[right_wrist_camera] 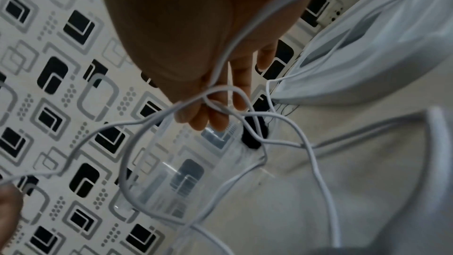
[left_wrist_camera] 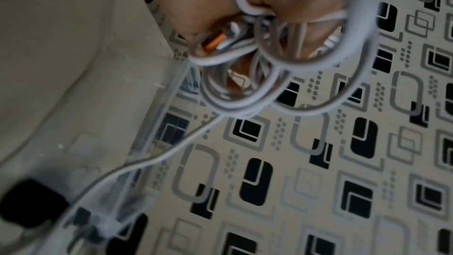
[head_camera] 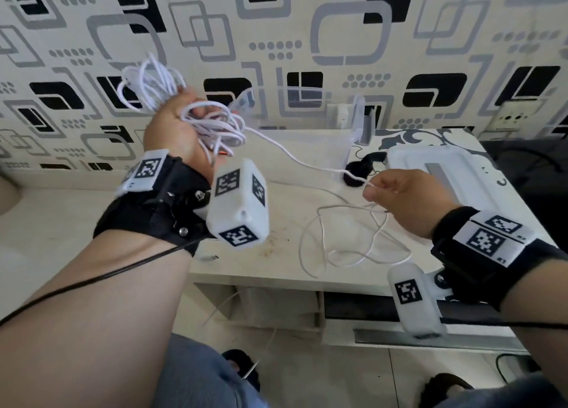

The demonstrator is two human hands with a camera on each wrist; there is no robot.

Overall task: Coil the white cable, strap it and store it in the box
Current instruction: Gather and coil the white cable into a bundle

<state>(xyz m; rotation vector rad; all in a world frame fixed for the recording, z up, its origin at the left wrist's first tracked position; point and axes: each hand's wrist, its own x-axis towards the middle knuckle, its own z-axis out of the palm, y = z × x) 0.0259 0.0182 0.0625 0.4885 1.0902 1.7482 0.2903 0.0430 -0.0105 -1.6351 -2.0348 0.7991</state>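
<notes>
The thin white cable (head_camera: 276, 146) looks smooth, rubbery and matt. The clear plastic box (head_camera: 307, 145) is glossy and see-through; its white plastic lid (head_camera: 430, 162) looks smooth. The pale tabletop (head_camera: 92, 211) is matt, scuffed and stained.

Cable strung between two raised hands over the table

From the left hand (head_camera: 181, 131), which grips the cable (head_camera: 215, 128) loops, one strand runs right to the right hand (head_camera: 402, 201); slack lies on the table (head_camera: 76, 223) below that pinch, the box (head_camera: 307, 149) behind it.
</notes>
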